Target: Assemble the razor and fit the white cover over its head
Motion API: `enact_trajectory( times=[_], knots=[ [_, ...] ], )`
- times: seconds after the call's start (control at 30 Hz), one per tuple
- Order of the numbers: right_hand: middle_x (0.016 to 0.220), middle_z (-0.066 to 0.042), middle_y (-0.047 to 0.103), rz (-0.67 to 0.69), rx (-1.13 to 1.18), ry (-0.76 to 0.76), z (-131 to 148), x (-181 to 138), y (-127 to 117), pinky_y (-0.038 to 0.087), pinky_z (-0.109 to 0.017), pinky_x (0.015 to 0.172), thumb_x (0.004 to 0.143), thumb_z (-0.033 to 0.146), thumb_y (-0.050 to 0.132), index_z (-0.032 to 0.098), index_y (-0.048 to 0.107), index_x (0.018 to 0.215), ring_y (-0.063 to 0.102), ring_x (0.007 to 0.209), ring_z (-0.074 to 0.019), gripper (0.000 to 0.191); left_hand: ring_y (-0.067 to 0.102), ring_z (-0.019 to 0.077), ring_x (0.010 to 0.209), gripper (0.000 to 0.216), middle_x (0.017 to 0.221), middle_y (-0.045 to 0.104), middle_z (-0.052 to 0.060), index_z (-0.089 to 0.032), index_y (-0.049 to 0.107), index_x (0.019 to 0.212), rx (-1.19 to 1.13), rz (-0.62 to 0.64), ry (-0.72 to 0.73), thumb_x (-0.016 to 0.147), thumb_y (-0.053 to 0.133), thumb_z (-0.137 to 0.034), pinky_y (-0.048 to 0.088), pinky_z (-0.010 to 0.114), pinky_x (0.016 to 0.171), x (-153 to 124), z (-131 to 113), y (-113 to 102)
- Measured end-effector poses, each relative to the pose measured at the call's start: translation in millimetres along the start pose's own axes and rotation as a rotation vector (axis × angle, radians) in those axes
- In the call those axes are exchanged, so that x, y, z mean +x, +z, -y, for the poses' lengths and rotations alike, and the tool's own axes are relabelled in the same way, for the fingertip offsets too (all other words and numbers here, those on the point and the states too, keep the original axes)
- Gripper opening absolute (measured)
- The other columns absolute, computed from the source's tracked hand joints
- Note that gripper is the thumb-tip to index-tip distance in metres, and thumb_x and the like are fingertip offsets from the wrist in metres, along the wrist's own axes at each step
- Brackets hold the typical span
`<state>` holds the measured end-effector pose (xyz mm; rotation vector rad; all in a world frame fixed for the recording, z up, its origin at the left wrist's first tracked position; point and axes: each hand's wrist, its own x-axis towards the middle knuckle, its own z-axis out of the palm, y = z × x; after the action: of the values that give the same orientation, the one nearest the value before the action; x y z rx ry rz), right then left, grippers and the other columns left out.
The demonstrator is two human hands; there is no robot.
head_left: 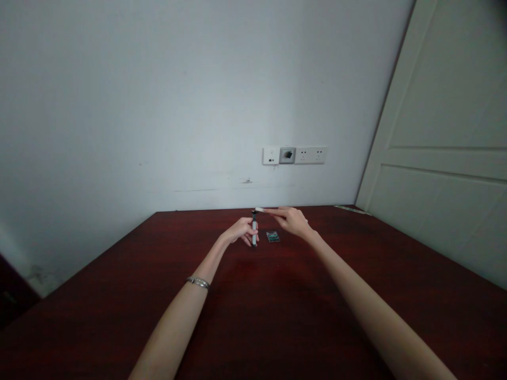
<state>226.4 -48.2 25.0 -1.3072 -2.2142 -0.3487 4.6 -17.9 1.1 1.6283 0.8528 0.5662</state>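
My left hand (241,230) is closed round a slim upright razor handle (254,232), pale with a dark top end. My right hand (291,219) pinches a small flat whitish piece (261,210) and holds it right at the handle's top end. What that piece is I cannot make out. Just to the right of the handle, a small clear plastic cartridge case (272,236) lies flat on the dark red wooden table (253,316), below my right hand. A metal bracelet (198,282) sits on my left wrist.
The table runs up to a white wall with a row of sockets (295,155). A pale door (447,148) stands at the right. A thin flat strip (352,209) lies at the table's far right corner.
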Motion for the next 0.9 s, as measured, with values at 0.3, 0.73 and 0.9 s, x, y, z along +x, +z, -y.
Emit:
enact_trajectory(
  times=[0.3, 0.73, 0.9],
  knots=[
    [0.085, -0.002, 0.064, 0.007, -0.041, -0.053, 16.6, 7.9, -4.8, 0.034, -0.021, 0.059, 0.090, 0.031, 0.038, 0.039, 0.046, 0.128, 0.057, 0.073, -0.0141, 0.039, 0.065, 0.0184, 0.057, 0.024, 0.074, 0.066, 0.009, -0.015, 0.042, 0.086, 0.064, 0.000, 0.050, 0.070, 0.059, -0.022, 0.050, 0.024, 0.044, -0.1, -2.5, 1.7],
    [0.081, -0.003, 0.063, -0.015, -0.091, -0.051, 14.5, 8.9, -9.6, 0.032, -0.022, 0.057, 0.090, 0.031, 0.037, 0.037, 0.047, 0.128, 0.056, 0.069, -0.0146, 0.040, 0.064, 0.0159, 0.055, 0.025, 0.074, 0.066, 0.009, -0.015, 0.042, 0.089, 0.091, -0.020, 0.052, 0.071, 0.059, -0.019, 0.050, 0.021, 0.044, 0.1, -3.5, 1.8],
    [0.083, -0.003, 0.063, 0.020, -0.122, -0.034, 3.6, 2.7, -9.4, 0.032, -0.022, 0.057, 0.089, 0.030, 0.037, 0.038, 0.046, 0.128, 0.056, 0.070, -0.0149, 0.041, 0.065, 0.0174, 0.057, 0.025, 0.077, 0.066, 0.010, -0.015, 0.043, 0.089, 0.099, 0.001, 0.089, 0.071, 0.059, -0.021, 0.050, 0.023, 0.043, -1.7, -6.6, 0.9]
  ],
)
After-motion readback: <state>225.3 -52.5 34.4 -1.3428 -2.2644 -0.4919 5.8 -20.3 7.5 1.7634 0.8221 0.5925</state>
